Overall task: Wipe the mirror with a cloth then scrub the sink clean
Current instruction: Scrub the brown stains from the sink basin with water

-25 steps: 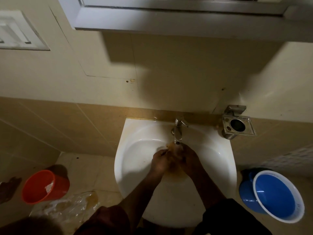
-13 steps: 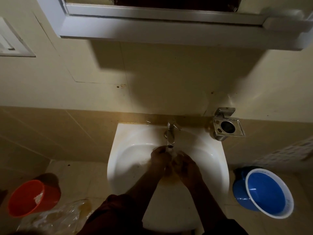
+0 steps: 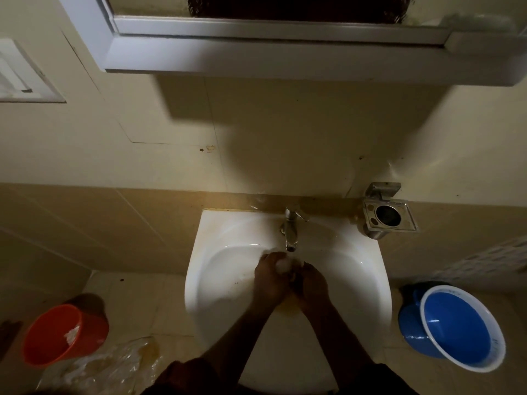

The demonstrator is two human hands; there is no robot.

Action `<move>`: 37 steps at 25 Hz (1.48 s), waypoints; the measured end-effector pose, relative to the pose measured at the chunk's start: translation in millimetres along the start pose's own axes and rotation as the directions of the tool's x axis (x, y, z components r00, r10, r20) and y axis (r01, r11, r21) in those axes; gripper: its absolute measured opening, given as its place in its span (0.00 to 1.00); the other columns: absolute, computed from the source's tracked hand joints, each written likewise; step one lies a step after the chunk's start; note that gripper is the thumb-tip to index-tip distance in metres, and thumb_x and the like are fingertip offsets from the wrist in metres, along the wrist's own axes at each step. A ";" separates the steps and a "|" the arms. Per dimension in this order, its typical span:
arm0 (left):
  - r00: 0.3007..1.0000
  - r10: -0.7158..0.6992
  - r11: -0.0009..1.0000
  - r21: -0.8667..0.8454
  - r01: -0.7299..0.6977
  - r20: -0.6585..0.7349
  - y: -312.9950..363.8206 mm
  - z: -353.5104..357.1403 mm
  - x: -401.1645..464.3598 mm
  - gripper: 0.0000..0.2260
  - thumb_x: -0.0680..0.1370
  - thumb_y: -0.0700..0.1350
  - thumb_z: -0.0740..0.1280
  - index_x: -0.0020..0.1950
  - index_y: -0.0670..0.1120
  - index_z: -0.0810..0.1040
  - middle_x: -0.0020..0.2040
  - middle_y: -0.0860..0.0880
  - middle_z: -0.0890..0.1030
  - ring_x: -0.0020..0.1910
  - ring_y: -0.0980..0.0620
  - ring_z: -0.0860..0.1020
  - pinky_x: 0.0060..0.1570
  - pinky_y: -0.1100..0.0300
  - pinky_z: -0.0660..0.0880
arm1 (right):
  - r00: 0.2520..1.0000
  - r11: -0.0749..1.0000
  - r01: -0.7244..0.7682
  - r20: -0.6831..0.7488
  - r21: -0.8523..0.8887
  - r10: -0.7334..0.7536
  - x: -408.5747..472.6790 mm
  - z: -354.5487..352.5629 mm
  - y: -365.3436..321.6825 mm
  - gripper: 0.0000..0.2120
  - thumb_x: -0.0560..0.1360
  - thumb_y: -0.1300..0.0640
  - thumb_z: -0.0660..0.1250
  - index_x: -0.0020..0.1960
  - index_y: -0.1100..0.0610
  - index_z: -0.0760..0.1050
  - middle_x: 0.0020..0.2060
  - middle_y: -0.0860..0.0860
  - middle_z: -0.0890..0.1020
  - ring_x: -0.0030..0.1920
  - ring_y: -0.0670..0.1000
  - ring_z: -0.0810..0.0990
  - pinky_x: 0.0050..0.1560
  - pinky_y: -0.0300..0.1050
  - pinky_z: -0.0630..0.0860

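white sink [image 3: 228, 269], brownish water stain — dim

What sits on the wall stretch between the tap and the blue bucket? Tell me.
In the head view, a metal holder fixed to the wall sits between the tap and the blue bucket, beside the sink rim.

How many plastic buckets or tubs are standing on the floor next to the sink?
2. An orange bucket stands on the floor to the left of the sink, and a blue tub to its right. Others may be hidden outside the view.
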State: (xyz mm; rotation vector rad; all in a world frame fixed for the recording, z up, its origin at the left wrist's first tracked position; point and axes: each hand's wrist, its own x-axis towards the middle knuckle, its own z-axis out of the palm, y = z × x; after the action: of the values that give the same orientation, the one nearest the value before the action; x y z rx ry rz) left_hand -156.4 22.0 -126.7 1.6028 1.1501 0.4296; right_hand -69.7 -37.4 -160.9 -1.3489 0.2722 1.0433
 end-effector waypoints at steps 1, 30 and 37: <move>1.000 0.013 0.998 0.066 -0.014 0.014 2.5 -2.1 1.0 0.05 0.70 0.41 0.71 0.44 0.48 0.82 0.38 0.59 0.79 0.42 0.57 0.79 0.41 0.58 0.77 | 0.998 0.998 0.049 -0.043 -0.051 -0.051 0.1 0.6 0.1 0.08 0.77 0.65 0.66 0.40 0.63 0.79 0.31 0.59 0.79 0.32 0.56 0.77 0.33 0.46 0.74; 0.889 -0.433 0.708 -0.553 0.438 0.150 7.1 -27.4 -5.7 0.08 0.78 0.36 0.61 0.51 0.46 0.76 0.43 0.44 0.79 0.41 0.45 0.76 0.39 0.55 0.70 | 0.735 0.236 0.265 0.038 -0.935 -0.677 50.1 -32.9 -49.2 0.32 0.83 0.48 0.53 0.80 0.60 0.46 0.79 0.59 0.48 0.79 0.57 0.46 0.78 0.56 0.45; 0.860 -0.336 0.475 -0.720 0.506 0.383 18.9 -8.3 -2.6 0.11 0.74 0.46 0.59 0.32 0.47 0.66 0.28 0.50 0.66 0.26 0.52 0.63 0.32 0.57 0.62 | 0.619 -0.235 0.484 0.519 -0.843 -0.589 53.7 22.3 -38.1 0.37 0.70 0.61 0.70 0.77 0.55 0.61 0.75 0.59 0.65 0.76 0.60 0.61 0.73 0.64 0.61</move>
State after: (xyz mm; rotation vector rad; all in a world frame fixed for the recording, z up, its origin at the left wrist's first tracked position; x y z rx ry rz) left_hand -155.3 24.9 -106.1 0.4908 0.9407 0.3700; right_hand -20.7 11.6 -167.3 -2.4012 -1.2769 0.1553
